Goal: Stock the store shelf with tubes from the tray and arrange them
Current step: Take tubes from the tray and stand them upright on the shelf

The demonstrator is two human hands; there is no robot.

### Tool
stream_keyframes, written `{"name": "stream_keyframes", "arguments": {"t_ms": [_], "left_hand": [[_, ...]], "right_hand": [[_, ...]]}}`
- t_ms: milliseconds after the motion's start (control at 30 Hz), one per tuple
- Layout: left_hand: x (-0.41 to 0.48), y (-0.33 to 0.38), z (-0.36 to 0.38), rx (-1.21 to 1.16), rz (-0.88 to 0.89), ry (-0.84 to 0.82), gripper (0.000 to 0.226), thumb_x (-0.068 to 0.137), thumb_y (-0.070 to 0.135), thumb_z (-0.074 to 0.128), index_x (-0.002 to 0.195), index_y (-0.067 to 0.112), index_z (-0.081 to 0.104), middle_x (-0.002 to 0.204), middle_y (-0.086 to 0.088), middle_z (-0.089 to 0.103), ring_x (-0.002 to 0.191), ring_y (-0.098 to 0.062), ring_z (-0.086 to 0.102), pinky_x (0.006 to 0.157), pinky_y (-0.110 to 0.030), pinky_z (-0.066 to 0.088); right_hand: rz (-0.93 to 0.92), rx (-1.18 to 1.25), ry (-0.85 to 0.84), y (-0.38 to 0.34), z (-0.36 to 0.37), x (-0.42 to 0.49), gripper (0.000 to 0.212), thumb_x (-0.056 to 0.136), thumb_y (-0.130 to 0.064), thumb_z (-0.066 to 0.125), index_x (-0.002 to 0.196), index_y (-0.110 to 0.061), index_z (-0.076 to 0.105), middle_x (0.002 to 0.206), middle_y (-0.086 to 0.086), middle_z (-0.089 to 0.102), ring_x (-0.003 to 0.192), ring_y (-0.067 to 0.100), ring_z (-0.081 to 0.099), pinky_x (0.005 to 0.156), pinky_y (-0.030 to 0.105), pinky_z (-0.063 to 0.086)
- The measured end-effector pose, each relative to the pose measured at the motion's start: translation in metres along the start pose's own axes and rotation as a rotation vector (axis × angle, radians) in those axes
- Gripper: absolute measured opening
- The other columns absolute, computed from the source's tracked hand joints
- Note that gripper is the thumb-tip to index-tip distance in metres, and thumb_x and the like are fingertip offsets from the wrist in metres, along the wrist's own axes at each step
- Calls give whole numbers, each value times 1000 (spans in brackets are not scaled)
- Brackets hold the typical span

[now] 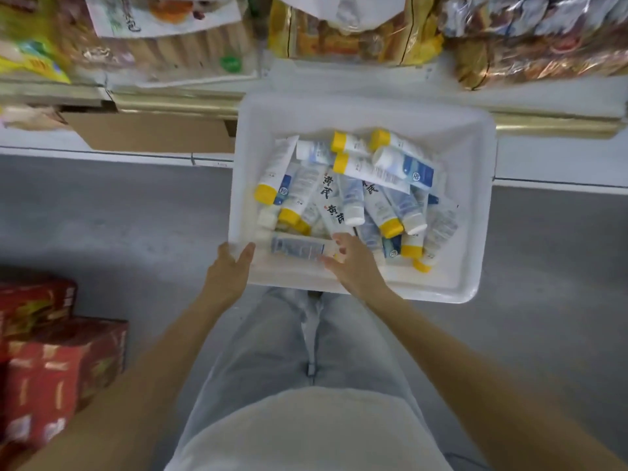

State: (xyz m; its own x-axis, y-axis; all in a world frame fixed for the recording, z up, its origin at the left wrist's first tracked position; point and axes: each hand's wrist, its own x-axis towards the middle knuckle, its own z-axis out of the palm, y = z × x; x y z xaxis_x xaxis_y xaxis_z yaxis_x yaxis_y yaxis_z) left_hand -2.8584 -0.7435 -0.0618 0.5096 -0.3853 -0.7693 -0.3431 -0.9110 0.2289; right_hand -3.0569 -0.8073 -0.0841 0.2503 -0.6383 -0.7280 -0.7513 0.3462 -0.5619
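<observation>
Soft, even, fairly bright light falls from above, bleaching the white tray [475, 212] until its walls nearly lose their edges; only faint, diffuse shadows lie under the tubes [356, 185] inside it. Blur smears the whole frame, worst on the shelf packets [526, 39] beyond the tray and the red boxes [57, 362] to its near left, and the tubes' small print is unreadable. The wide lens bows the shelf edge [170, 103] left of the tray.
</observation>
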Motion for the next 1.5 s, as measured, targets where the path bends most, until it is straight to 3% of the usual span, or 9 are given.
{"name": "stream_keyframes", "arguments": {"t_ms": [133,400,567,767,900,1067,1233,1400,1500], "left_hand": [[10,-13,-2,-104,-14,-60,53,97,50,39,131,9,40,126,-19,54,109,-37,55,95,-44,45],[26,-7,-35,-114,72,-199,51,98,49,33,135,14,37,128,-14,54,114,-33,54,99,-43,44],[20,20,-73,-50,351,-3,46,100,35,40,138,9,38,131,-12,51,117,-25,49,91,-28,33],[3,38,-95,-98,472,-210,24,101,32,38,113,24,58,106,11,55,98,-11,52,80,-21,36],[-2,40,-87,-203,374,-401,28,97,49,39,109,32,58,109,10,62,99,-7,57,83,-22,45],[-21,46,-76,-408,183,-442,36,96,45,46,118,19,57,113,-4,61,105,-20,58,84,-34,52],[-34,39,-78,-534,141,-500,32,91,36,60,112,13,63,112,-9,66,99,-21,64,83,-35,56],[-51,45,-77,-693,55,-615,34,91,42,54,99,11,67,77,-6,62,64,-12,56,53,-19,50],[-57,50,-75,-751,56,-622,34,90,44,54,97,13,66,76,-6,60,61,-12,54,52,-19,49]], "right_hand": [[-201,-364,93,-11,18,27,40,90,-37,60,124,-16,55,125,5,58,120,27,44,101,39,34],[-138,-618,-40,-30,27,43,32,89,-42,59,107,-16,65,115,7,58,113,27,43,90,37,33],[-69,-355,-37,-39,21,23,27,93,-36,58,101,-10,58,104,9,61,96,27,56,70,31,34],[-61,22,145,-49,16,-26,24,85,-38,69,91,-15,65,85,1,66,78,16,58,69,29,42],[-99,321,175,-59,8,-51,12,84,-18,72,87,-28,65,87,-4,69,85,10,64,78,25,47],[-174,296,162,-65,-8,-65,16,83,-17,72,93,-30,69,94,-19,68,94,-1,62,87,21,48],[-251,485,168,-92,-27,-67,18,78,-2,75,92,-13,71,90,-8,70,84,-6,64,72,12,48],[-170,813,289,-124,-44,-61,11,80,-12,76,82,-22,72,93,5,73,95,20,67,82,38,53],[-96,1077,321,-132,-54,-58,8,84,-8,69,90,-13,69,90,15,73,87,28,67,81,42,52]]}}
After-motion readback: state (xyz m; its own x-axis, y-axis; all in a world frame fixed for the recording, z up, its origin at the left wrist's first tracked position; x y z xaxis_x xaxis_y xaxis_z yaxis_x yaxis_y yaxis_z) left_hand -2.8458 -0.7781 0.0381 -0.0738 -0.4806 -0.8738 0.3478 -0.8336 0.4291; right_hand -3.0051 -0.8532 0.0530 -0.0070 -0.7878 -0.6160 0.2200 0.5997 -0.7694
